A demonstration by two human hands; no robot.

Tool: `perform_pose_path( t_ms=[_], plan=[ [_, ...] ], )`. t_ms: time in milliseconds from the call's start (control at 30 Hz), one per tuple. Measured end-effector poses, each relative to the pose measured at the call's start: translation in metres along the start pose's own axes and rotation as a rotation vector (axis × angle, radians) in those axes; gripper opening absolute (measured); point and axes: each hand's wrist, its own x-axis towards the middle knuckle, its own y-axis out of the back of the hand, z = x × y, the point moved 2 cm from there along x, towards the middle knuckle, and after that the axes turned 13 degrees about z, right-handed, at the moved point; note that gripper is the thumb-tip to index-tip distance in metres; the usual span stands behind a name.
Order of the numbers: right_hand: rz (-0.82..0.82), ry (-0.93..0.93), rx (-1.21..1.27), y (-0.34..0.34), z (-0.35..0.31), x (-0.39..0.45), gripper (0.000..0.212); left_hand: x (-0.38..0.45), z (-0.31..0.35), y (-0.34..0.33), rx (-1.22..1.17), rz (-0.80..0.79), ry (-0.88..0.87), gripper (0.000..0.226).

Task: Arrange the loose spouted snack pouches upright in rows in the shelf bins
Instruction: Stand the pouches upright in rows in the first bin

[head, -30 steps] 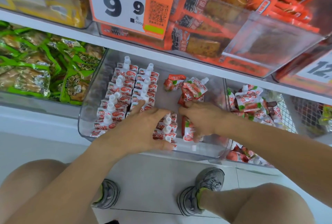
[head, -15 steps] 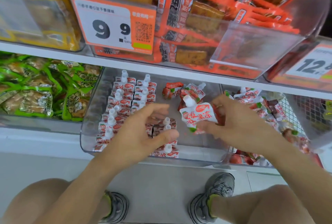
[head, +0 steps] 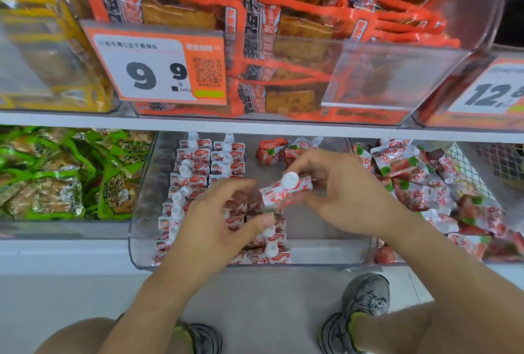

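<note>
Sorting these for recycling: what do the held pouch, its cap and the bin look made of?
Pouch: likely flexible printed film, glossy; it creases in the right hand.
Cap: apparently rigid white plastic, smooth and opaque.
Bin: clear hard plastic, probably acrylic; contents show through its shiny walls.

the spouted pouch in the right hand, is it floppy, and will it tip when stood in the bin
Probably soft: the pouch looks creased where the right hand pinches it. Its white cap seems bulky for the body, so alone it may tip. The packed rows stand upright leaning on each other, so set it against them.
</note>
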Motion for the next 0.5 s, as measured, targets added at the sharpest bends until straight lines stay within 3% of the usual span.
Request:
perform_pose_path(
  t_ms=[67,167,233,367,500],
  plan=[
    [0.169,0.030,-0.152,0.000,0.009,0.008,0.024,-0.004,-0.007,0.002,0.178,-0.088,-0.060,0.059],
    [0.167,-0.007,-0.346,-0.020,0.022,0.029,0.020,-0.018,-0.013,-0.006,0.288,-0.233,-0.140,0.063],
    [0.056,-0.065,-0.337,-0.042,0.035,0.046,0.022,-0.024,-0.012,-0.012,0.290,-0.265,-0.162,0.065],
    [-0.363,-0.134,-0.471,-0.077,0.058,0.069,0.024,-0.028,-0.012,-0.017,0.296,-0.287,-0.174,0.061],
    [-0.527,-0.069,-0.476,-0.078,0.054,0.082,0.050,-0.028,-0.015,-0.018,0.301,-0.304,-0.155,0.062]
  ],
)
